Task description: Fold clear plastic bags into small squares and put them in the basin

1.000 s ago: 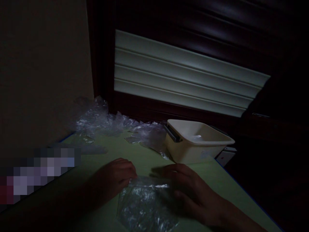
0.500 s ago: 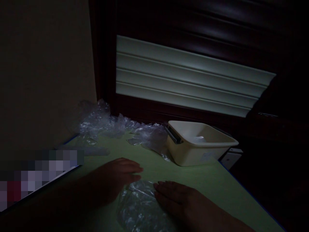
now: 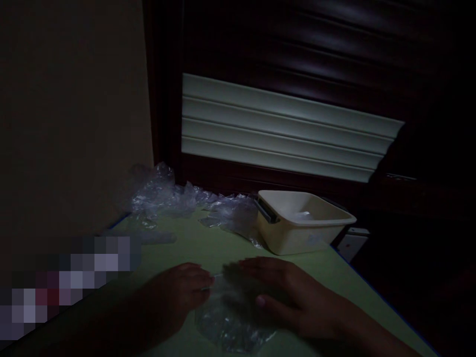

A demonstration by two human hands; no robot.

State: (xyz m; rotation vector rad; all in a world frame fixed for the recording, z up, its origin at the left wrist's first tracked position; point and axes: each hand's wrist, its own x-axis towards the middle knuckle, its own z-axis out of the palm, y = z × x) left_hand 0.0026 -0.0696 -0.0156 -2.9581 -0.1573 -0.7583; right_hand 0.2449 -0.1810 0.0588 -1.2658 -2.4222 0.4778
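A clear, crinkled plastic bag (image 3: 234, 317) lies flat on the pale green tabletop between my hands. My left hand (image 3: 186, 292) is at its upper left corner, fingers and thumb closed over the bag's edge. Above the bag's right part is my right hand (image 3: 290, 290), its fingers stretched out to the left and its thumb apart from them. A dark shadow falls on the plastic below those fingers. Whether the right fingertips touch the bag is hard to see in the dim light.
A cream plastic tub (image 3: 297, 238) with dark handles stands at the back right, something clear inside it. More crumpled plastic bags (image 3: 156, 193) line the back edge. A pixelated item (image 3: 74, 282) lies at left. A white box (image 3: 353, 243) is beyond the right edge of the table (image 3: 342, 282).
My right hand has lifted off the bag's right side and moved up, its thumb now spread. My left hand has come down onto the bag's corner. The view has tilted slightly.
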